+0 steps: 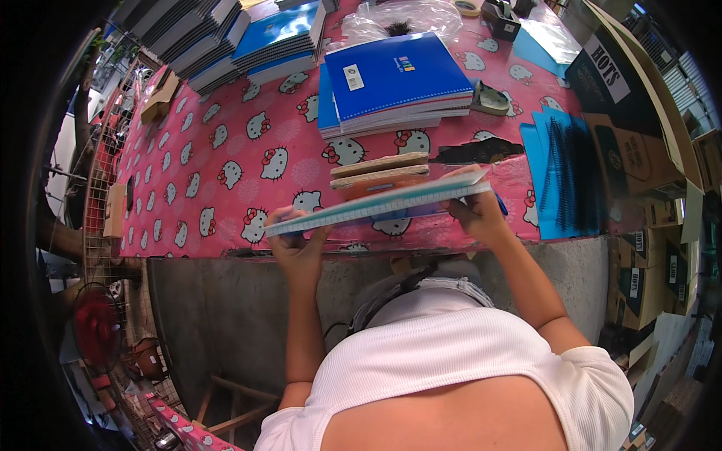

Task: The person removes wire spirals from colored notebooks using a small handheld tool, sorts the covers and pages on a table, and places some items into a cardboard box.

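bright | glare on blue notebooks (282, 34) | held sheets (387, 203) slightly blurred | edges bent, dark

Tablecloth (203, 161) lies free leftward — notebooks (402, 75) block ahead.

The person wears a white top (436, 342). Thin raised lines run close together all over it, like tiny ribs. Its neck edge (444, 385) is wide and low, and bends at the corners. The left sleeve (282, 430) and the right sleeve (599, 395) are short, white and a bit loose. Past the top is pale grey-blue cloth (368, 302) with a dark strip (396, 289). The left hand (298, 246) and right hand (479, 216) are bare.
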Action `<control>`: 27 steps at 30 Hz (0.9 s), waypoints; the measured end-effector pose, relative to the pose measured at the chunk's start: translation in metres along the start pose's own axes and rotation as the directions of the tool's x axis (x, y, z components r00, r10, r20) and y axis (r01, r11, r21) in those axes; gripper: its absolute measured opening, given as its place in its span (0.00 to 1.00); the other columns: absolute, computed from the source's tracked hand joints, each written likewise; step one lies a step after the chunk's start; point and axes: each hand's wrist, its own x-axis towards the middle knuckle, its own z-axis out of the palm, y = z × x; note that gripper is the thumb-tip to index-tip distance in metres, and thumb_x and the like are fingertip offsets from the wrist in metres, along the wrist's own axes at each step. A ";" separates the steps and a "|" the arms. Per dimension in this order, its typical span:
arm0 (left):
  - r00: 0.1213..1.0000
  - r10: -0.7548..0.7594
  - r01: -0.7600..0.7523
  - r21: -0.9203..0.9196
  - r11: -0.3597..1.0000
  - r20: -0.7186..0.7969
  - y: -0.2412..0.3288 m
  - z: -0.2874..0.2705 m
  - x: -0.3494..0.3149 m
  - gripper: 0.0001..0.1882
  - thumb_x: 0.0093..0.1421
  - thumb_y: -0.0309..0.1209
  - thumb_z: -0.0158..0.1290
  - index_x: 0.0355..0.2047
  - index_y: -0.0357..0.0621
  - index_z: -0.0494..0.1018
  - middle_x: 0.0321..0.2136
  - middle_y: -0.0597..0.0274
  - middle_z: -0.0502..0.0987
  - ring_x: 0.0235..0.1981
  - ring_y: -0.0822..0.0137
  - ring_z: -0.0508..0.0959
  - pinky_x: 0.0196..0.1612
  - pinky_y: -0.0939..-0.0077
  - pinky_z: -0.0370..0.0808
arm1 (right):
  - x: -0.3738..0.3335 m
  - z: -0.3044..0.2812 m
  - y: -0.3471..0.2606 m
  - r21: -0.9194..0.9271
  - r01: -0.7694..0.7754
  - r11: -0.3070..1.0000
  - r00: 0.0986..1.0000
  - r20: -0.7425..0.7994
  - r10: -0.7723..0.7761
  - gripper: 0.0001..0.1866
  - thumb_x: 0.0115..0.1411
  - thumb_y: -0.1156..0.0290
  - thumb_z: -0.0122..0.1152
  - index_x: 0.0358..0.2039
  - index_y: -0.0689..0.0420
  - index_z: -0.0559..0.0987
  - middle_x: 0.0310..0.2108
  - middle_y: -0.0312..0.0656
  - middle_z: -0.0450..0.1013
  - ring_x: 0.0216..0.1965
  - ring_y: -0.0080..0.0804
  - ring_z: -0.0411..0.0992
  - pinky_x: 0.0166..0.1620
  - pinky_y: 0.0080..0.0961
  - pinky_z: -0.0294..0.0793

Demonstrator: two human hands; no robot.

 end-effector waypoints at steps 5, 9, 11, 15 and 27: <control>0.992 -0.019 -0.011 0.227 0.974 0.127 -0.058 -0.021 -0.005 0.28 0.51 0.17 0.61 0.50 0.44 0.63 0.35 0.64 0.72 0.36 0.72 0.72 0.42 0.78 0.73 | -0.020 0.015 0.091 0.178 -0.008 0.984 1.000 0.027 0.004 0.19 0.50 0.88 0.60 0.41 0.58 0.69 0.38 0.38 0.69 0.41 0.27 0.70 0.45 0.25 0.69; 0.968 -0.186 0.169 0.108 0.980 0.169 -0.059 -0.024 -0.017 0.28 0.53 0.19 0.61 0.53 0.41 0.63 0.37 0.63 0.72 0.38 0.71 0.72 0.45 0.75 0.72 | -0.029 0.019 0.073 -0.054 -0.135 0.989 0.991 -0.025 0.134 0.17 0.49 0.92 0.57 0.35 0.58 0.67 0.35 0.40 0.68 0.35 0.30 0.68 0.40 0.26 0.69; 0.965 -0.195 0.160 0.199 0.967 0.172 -0.067 -0.025 -0.021 0.27 0.53 0.19 0.61 0.52 0.40 0.63 0.37 0.62 0.72 0.38 0.70 0.73 0.45 0.75 0.72 | -0.037 0.018 0.074 -0.078 -0.097 0.992 0.995 -0.032 0.094 0.16 0.50 0.90 0.57 0.36 0.58 0.67 0.33 0.39 0.67 0.34 0.30 0.68 0.40 0.26 0.69; 0.917 0.218 -0.380 0.564 0.734 0.335 -0.048 -0.032 0.010 0.23 0.54 0.17 0.58 0.49 0.37 0.65 0.38 0.62 0.73 0.37 0.72 0.74 0.39 0.77 0.73 | -0.007 0.010 0.032 -0.267 -0.061 0.962 0.993 -0.112 0.031 0.11 0.54 0.84 0.57 0.39 0.59 0.73 0.31 0.44 0.72 0.33 0.35 0.72 0.38 0.29 0.71; 0.986 0.105 -0.157 0.513 0.844 0.129 0.031 0.027 0.082 0.43 0.46 0.31 0.69 0.59 0.39 0.58 0.53 0.52 0.69 0.53 0.64 0.69 0.58 0.64 0.61 | 0.032 0.000 0.069 -0.325 0.108 0.939 0.985 -0.092 -0.145 0.17 0.50 0.85 0.59 0.41 0.59 0.74 0.34 0.49 0.75 0.37 0.43 0.73 0.39 0.33 0.73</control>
